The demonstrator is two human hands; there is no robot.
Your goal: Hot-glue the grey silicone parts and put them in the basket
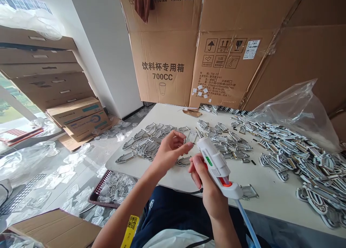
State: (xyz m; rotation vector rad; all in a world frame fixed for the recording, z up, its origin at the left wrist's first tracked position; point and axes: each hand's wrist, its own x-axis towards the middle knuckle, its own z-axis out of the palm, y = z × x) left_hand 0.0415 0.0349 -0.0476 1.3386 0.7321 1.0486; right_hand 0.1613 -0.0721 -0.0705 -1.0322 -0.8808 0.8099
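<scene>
Right hand (pixel 209 190) closed round glue gun (pixel 213 159), nozzle (pixel 199 133) angled far-left. Small frame (pixel 192 133) just left of nozzle, right of left hand (pixel 169 150): fingers loosely curled, thumb apart; cannot tell whether frame is held.

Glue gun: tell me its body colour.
The glue gun is white, with a green label on its side; it shows best in the head view.

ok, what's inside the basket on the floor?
In the basket: a heap of small grey looped pieces with crumpled clear plastic among them. The heap covers the basket's bottom, and the left forearm cuts off the right side, so no telling what's there.
</scene>
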